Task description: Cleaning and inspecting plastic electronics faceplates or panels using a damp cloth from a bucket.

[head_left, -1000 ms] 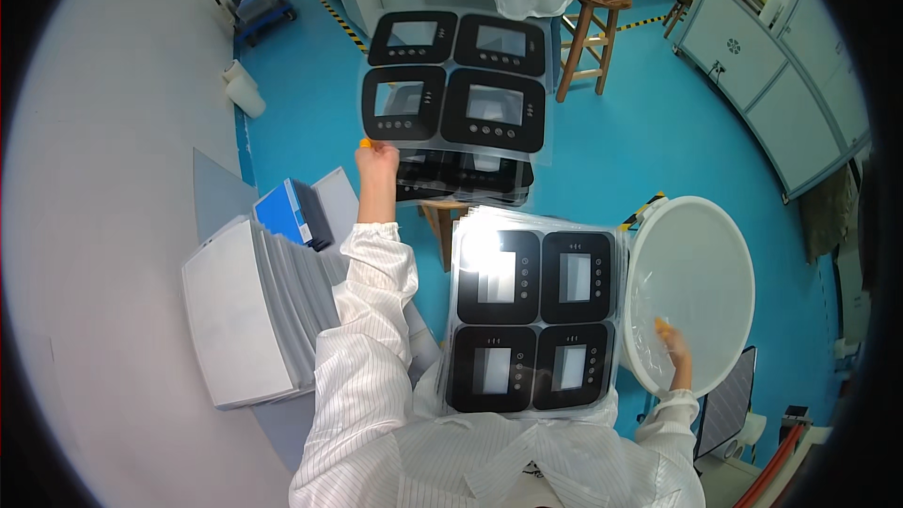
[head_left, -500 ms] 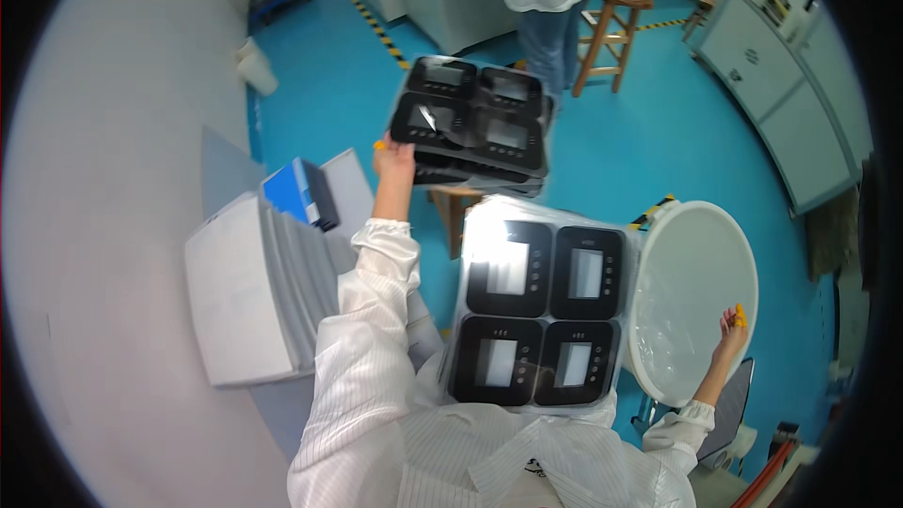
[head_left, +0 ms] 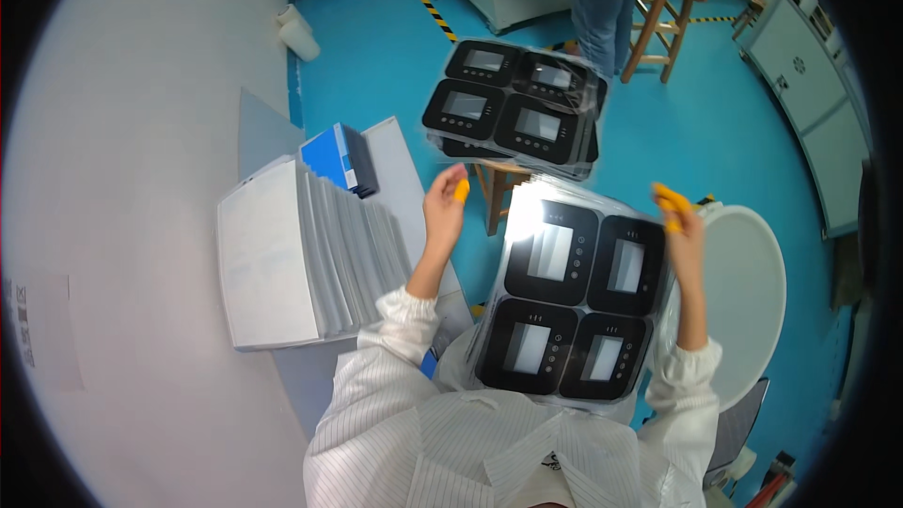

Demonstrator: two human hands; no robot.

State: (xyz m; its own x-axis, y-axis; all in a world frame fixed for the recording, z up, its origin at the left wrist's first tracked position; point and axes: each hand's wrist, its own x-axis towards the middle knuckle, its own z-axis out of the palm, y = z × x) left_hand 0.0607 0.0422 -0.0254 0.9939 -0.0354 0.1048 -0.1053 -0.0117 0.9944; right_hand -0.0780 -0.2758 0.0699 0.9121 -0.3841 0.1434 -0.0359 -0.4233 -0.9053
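A stack of black four-panel sheets under clear film [head_left: 578, 306] lies close in front of my body. Each panel has a window and a row of small round marks. Beyond it, a second stack of similar sheets [head_left: 513, 108] rests on a wooden stool [head_left: 496, 196]. My left hand [head_left: 444, 212] is raised just below the far stack's near left corner, holding nothing, thumb and fingers apart. Beside the near stack's upper right edge, my right hand [head_left: 685, 218] has its index finger and thumb apart, with nothing visible between them. Both hands wear yellow finger covers.
To the left, a tall pile of white sheets [head_left: 268, 263] stands beside a blue box [head_left: 326, 158] on a grey surface. A large white round tub [head_left: 743, 301] is on the right. Farther off, a person [head_left: 602, 0] stands near another wooden stool [head_left: 658, 23]; grey cabinets [head_left: 800, 85] line the right.
My left hand has come away from the far stack's edge, toward me. My right hand has moved from over the tub up and left to the near stack. The view has shifted.
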